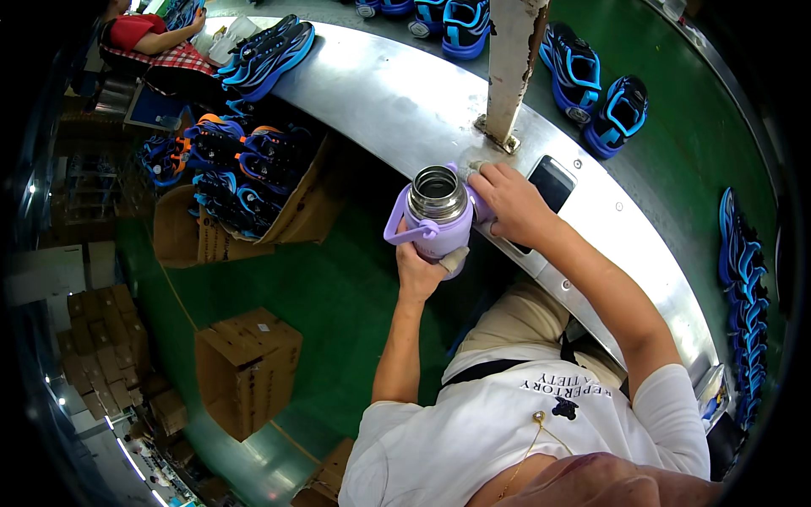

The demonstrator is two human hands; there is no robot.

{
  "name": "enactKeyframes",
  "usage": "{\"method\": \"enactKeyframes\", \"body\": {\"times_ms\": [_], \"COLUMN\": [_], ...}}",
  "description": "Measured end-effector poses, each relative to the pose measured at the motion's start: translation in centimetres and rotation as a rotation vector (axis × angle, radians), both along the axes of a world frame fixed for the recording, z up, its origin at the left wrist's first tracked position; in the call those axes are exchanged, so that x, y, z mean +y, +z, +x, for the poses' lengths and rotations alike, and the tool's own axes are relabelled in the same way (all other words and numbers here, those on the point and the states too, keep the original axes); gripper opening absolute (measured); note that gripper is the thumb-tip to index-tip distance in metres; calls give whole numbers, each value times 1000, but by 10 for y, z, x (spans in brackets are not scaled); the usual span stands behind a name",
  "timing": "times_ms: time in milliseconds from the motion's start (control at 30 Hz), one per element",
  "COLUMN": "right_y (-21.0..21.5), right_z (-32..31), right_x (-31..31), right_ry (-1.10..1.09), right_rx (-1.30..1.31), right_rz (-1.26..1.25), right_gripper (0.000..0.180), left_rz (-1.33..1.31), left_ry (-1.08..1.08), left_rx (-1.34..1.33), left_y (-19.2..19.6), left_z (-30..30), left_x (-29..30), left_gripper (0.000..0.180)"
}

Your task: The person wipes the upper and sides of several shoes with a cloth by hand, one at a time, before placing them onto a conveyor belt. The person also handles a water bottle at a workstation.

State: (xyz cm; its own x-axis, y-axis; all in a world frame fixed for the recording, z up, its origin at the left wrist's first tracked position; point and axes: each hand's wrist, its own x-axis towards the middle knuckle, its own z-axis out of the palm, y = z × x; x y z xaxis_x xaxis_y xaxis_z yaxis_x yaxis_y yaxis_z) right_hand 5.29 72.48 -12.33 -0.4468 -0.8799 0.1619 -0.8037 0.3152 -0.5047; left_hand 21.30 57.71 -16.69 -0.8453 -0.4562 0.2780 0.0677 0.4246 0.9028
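Note:
My left hand is wrapped round a lilac vacuum flask, which is uncapped and shows its bare steel mouth. A lilac carrying handle sticks out from the flask's left side. Just right of the mouth, my right hand grips the flask's lilac lid, partly covered by my fingers, at the edge of the metal worktop. Pale coverings sit on some fingertips of both hands. Beside my right wrist a dark-screened phone lies on the worktop.
A rusty white post rises from the worktop. Black-and-blue sneakers stand at its left end; more sneakers are beyond it. A carton of shoes and a brown carton are at left. A co-worker in red sits far left.

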Motion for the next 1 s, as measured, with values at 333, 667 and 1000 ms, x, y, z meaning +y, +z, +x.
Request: {"method": "enactKeyframes", "body": {"times_ms": [333,667,1000], "right_y": [-36,-47,-29], "right_z": [-25,-21,16], "right_x": [15,10,35], "right_ry": [-111,-191,-369], "right_rx": [-242,-116,-149], "right_rz": [-295,-238,-516], "right_gripper": [64,68,44], "left_rz": [-65,-271,-379], "left_ry": [-9,45,70], "left_rx": [-37,-53,-227], "left_y": [19,36,45], "left_z": [16,16,19], "left_x": [2,-4,-11], "left_gripper": [85,84,85]}}
